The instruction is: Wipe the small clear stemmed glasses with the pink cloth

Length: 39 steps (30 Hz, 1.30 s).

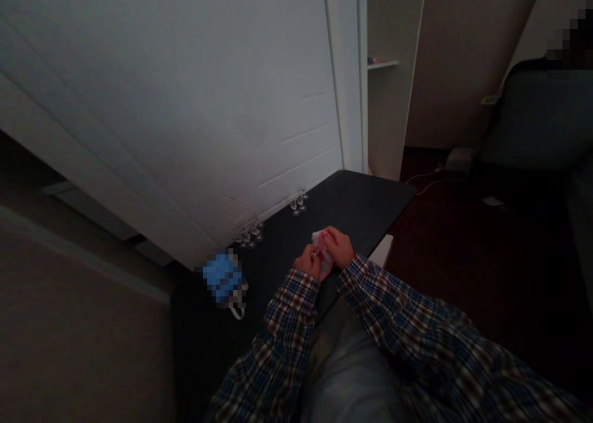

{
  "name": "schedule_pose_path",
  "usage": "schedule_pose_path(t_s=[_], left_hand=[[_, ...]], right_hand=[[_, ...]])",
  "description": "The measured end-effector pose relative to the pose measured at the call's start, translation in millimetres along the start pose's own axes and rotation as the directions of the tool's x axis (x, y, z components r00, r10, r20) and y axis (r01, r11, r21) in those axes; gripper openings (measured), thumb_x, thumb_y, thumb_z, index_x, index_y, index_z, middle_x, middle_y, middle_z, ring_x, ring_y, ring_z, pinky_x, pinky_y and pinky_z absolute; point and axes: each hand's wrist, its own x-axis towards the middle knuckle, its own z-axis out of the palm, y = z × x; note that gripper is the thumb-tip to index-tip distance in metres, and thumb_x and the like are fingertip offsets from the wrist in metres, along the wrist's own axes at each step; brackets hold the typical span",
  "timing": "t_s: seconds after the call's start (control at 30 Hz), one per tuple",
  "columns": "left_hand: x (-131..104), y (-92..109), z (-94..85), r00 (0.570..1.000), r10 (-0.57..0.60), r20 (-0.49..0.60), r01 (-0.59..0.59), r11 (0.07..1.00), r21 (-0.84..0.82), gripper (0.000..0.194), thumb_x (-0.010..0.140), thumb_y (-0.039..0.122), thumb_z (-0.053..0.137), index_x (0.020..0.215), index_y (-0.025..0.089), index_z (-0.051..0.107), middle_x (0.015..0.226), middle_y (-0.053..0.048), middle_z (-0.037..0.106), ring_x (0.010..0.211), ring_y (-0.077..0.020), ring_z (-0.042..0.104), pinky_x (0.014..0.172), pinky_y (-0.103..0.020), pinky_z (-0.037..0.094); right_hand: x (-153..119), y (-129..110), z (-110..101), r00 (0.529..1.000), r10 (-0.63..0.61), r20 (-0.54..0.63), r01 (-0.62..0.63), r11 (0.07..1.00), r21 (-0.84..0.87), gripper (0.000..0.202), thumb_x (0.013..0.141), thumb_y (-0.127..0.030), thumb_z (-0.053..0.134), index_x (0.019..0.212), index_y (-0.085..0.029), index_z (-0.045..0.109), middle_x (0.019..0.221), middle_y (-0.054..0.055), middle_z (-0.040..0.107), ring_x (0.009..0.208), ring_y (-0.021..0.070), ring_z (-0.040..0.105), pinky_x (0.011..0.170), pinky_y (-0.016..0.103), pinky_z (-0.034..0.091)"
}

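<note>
Both hands meet over the front edge of a dark table (365, 197), around a small pink and white bag or wrapper (326, 267) that looks thin and soft. My left hand (308, 261) is closed on its left side, fingers pinched together. Closed on its upper right part is my right hand (340, 247). Two groups of small clear items stand on the table along the wall: one group (250, 233) beyond my left hand, the other (299, 202) farther back.
A blue item (223, 277) with a pale loop lies on the table at the left. Below the right table edge is a white object (382, 250). A white panel (259, 89) borders the table's back. At the far right stands a dark chair (542, 114), with cables on the floor.
</note>
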Motion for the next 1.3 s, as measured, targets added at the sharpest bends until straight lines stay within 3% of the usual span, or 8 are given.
schedule_pose_path(t_s=[0.13,0.33,0.57,0.9,1.13,1.3], left_hand=[[-1,1,-2.9,1.0,-0.018,0.012,0.018,1.0,0.0,0.024,0.083,0.029,0.034,0.097,0.02,0.051,0.082,-0.005,0.063,0.073,-0.0167,0.058,0.059,-0.022,0.036],[-3,3,-3.2,0.998,0.043,0.04,-0.045,0.998,0.047,0.024,0.082,0.03,0.035,0.095,0.02,0.053,0.079,-0.005,0.063,0.071,-0.0174,0.058,0.057,-0.023,0.035],[-7,6,-3.7,0.998,-0.001,-0.066,-0.001,0.999,-0.036,0.024,0.082,0.03,0.034,0.092,0.02,0.054,0.077,-0.004,0.063,0.068,-0.0153,0.058,0.055,-0.021,0.037],[-2,5,-5.2,1.0,0.002,0.026,-0.002,1.0,0.008,0.022,0.08,0.03,0.037,0.091,0.02,0.054,0.076,-0.003,0.063,0.069,-0.0167,0.058,0.055,-0.022,0.036],[-7,12,-5.5,0.994,-0.066,-0.091,0.057,0.994,-0.096,0.026,0.077,0.033,0.045,0.101,0.022,0.047,0.078,-0.003,0.065,0.066,-0.0162,0.06,0.054,-0.021,0.037],[-7,9,-3.6,0.992,-0.006,-0.129,-0.014,0.988,-0.155,0.032,0.082,0.043,0.035,0.102,0.022,0.046,0.067,-0.001,0.063,0.055,-0.0139,0.057,0.048,-0.02,0.033]], right_hand=[[0,-1,-1,1.0,0.005,0.002,-0.005,1.0,0.006,0.026,0.081,-0.034,0.032,0.075,-0.019,0.053,0.065,-0.002,0.055,0.06,0.0096,0.049,0.057,0.02,0.034],[1,-2,-2,1.0,0.013,-0.008,-0.013,1.0,0.02,0.027,0.081,-0.035,0.033,0.077,-0.019,0.054,0.067,-0.002,0.056,0.061,0.0092,0.049,0.057,0.019,0.034],[0,-4,-2,1.0,0.006,-0.011,-0.006,1.0,0.027,0.025,0.081,-0.034,0.034,0.079,-0.019,0.054,0.07,-0.001,0.058,0.063,0.0101,0.05,0.06,0.02,0.035],[0,-5,-3,0.999,-0.027,-0.046,0.026,1.0,-0.008,0.028,0.082,-0.036,0.032,0.08,-0.019,0.054,0.066,-0.001,0.055,0.058,0.0093,0.047,0.055,0.02,0.032],[0,-3,-2,1.0,-0.021,-0.012,0.021,1.0,-0.002,0.028,0.082,-0.037,0.033,0.08,-0.019,0.054,0.068,-0.001,0.057,0.061,0.0089,0.049,0.057,0.019,0.033],[0,-1,-1,0.999,-0.037,-0.001,0.037,0.999,0.021,0.029,0.083,-0.038,0.031,0.079,-0.019,0.053,0.067,-0.002,0.056,0.06,0.0083,0.049,0.056,0.018,0.033]])
